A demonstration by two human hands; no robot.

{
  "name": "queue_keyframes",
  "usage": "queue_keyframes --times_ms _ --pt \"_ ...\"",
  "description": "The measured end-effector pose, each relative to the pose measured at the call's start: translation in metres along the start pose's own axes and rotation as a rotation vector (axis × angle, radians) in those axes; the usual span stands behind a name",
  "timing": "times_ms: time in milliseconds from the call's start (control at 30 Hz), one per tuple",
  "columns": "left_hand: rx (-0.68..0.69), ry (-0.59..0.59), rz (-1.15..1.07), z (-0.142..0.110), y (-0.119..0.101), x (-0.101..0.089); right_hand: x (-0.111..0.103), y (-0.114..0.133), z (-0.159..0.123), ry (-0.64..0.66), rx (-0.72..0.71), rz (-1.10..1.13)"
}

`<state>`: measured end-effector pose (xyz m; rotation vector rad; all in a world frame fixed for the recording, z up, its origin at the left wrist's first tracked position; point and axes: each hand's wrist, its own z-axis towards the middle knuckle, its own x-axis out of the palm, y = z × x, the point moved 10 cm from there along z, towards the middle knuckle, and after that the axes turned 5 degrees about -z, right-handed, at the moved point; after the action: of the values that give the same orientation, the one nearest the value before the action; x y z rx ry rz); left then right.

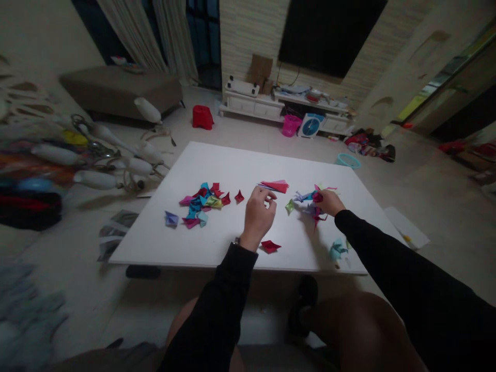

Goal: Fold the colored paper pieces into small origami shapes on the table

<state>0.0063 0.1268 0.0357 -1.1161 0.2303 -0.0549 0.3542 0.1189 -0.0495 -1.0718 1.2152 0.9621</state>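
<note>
My left hand (pixel 259 214) hovers over the middle of the white table (pixel 220 165), fingers loosely curled with a gap between thumb and fingertips and nothing visible in them. Just beyond it lies a fanned stack of red, pink and blue paper strips (pixel 277 186). My right hand (pixel 330 202) pinches a dark pink folded paper crane (pixel 318 197) at a cluster of blue, purple and pink cranes (pixel 308 208). Between the hands sits a yellow-green folded paper piece (pixel 290 206). A red folded piece (pixel 270 246) lies nearer the front edge.
A heap of colourful folded paper pieces (pixel 197 206) covers the table's left part, with a lone red piece (pixel 239 196) beside it. Light-teal folded paper (pixel 338 250) lies at the front right corner. A lamp with white shades (pixel 96 179) stands off to the left.
</note>
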Motion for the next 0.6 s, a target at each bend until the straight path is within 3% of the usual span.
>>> queue_keyframes --times_ms 67,200,300,367,433,500,600 --pt "0.013 -0.018 -0.013 0.001 -0.003 -0.002 -0.018 0.053 0.022 -0.052 -0.105 0.069" --pt "0.036 -0.088 -0.022 0.006 -0.006 -0.009 -0.055 0.184 0.056 -0.162 -0.362 0.281" --pt "0.060 -0.166 -0.001 0.008 -0.008 -0.021 -0.065 0.279 0.074 -0.135 -0.522 0.411" --pt "0.070 -0.216 0.013 0.010 -0.009 -0.031 -0.069 0.327 0.082 -0.129 -0.579 0.481" --pt "0.072 -0.250 0.016 0.011 -0.008 -0.040 -0.071 0.359 0.085 -0.121 -0.626 0.541" --pt "0.066 -0.263 0.010 0.012 -0.006 -0.046 -0.069 0.369 0.087 -0.093 -0.658 0.600" --pt "0.055 -0.253 0.007 0.013 -0.003 -0.047 -0.061 0.340 0.087 -0.040 -0.676 0.622"
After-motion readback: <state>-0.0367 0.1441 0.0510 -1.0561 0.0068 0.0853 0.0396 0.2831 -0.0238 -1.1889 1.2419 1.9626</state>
